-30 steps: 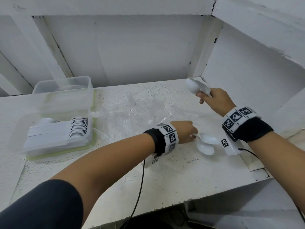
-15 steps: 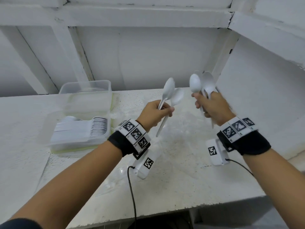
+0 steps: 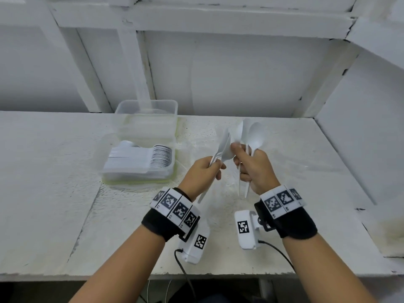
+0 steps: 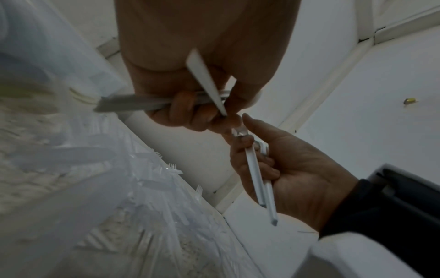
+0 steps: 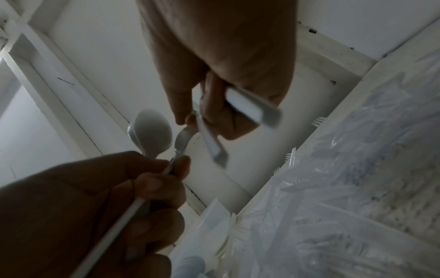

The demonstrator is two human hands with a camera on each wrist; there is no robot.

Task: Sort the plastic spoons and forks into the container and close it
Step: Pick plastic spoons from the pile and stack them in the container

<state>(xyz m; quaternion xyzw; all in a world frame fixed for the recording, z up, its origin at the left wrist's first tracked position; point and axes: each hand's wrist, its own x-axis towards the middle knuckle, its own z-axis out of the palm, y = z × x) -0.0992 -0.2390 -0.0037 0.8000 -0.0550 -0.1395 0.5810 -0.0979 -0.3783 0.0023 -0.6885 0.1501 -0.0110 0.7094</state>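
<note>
1. Head view: left hand (image 3: 202, 173) curls round the handles of a small bunch of white spoons (image 3: 225, 147), bowls up. Right hand (image 3: 254, 169) grips its own bunch of spoons (image 3: 254, 136), fingers wrapped tight, bowls up. The two hands are close together above the worktop (image 3: 54, 193), roughly mid-width, and their spoons almost touch. The clear container (image 3: 140, 158) sits toward the back edge, left of the hands, open, with stacked white cutlery inside. Its lid (image 3: 146, 108) lies just behind it.
2. Left wrist view: left hand (image 4: 197, 79) fingers curl over spoon handles (image 4: 204, 79); right hand (image 4: 292, 169) holds two handles (image 4: 259, 180) in its palm. Clear forks (image 4: 176, 169) lie in a loose pile on the worktop below.
3. Right wrist view: right hand (image 5: 228, 62) clamps handles (image 5: 252, 107); left hand (image 5: 95, 206) pinches a spoon (image 5: 152, 135) by the neck. Blurry; exact spoon count unclear.
</note>
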